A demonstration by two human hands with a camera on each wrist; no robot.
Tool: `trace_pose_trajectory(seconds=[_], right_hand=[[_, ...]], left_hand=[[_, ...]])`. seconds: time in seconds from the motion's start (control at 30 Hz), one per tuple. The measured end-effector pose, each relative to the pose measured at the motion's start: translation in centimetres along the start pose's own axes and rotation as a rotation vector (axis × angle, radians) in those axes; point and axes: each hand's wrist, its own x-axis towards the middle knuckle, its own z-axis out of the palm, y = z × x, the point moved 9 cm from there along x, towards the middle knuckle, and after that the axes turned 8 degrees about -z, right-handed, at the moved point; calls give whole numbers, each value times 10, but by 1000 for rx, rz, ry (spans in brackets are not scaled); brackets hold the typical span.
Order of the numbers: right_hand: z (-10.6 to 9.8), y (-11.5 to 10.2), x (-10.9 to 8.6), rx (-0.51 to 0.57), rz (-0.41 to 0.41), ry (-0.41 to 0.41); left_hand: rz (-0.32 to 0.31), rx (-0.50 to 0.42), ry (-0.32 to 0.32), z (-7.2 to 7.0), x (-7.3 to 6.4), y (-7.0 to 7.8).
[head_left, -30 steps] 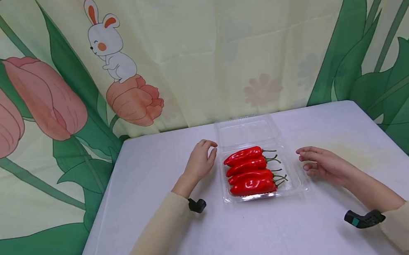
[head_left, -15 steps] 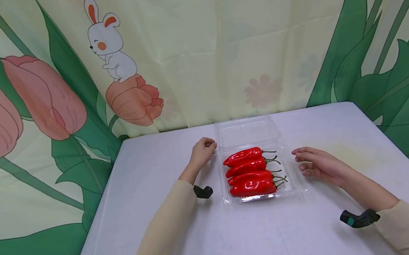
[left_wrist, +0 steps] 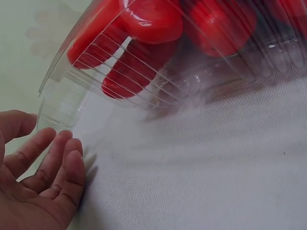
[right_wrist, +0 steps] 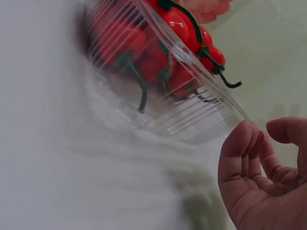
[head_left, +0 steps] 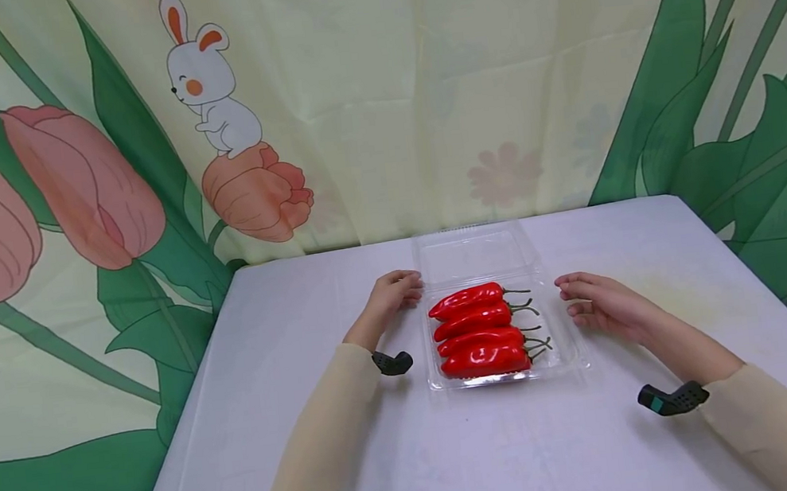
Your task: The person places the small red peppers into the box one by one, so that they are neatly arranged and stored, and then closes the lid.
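Several shiny red peppers (head_left: 485, 361) with green stems lie side by side in a clear plastic box (head_left: 568, 347). Its hinged lid (head_left: 475, 257) is folded back flat behind it. At the box's left side, near the hinge, is my left hand (head_left: 390, 298); in the left wrist view its loosely bent fingers (left_wrist: 50, 160) are right by the clear rim and hold nothing. My right hand (head_left: 605, 305) is at the box's right side. Seen from the right wrist, its fingertips (right_wrist: 244, 134) overlap the rim's corner, and the thumb stands apart from them.
A white cloth covers the table (head_left: 473, 453). Close behind its back edge hangs a curtain (head_left: 359, 57) printed with tulips and a rabbit. Black wrist cameras (head_left: 393, 363) sit on both forearms.
My left hand has moved a little right, up to the box's edge. The right hand has drifted left and slightly farther back, closer to the box. The peppers and lid stay put.
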Motion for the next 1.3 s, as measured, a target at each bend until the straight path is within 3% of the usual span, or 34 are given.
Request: trace_pose_trajectory(seconds=[0.37,0.73,1.0,1.3], right_hand=[[-4,0,35,-19,23,-12],[-9,-6,60,56,85,64],[-10,-11,65,48,72,63],[-13,-26,64,-71,-17,53]], left_hand=[[4,-60,5,4,2,-4],[26,-55,19,5,3,0],[8,-56,47,-1,1,0],[59,-6,67,-8,-2,11]])
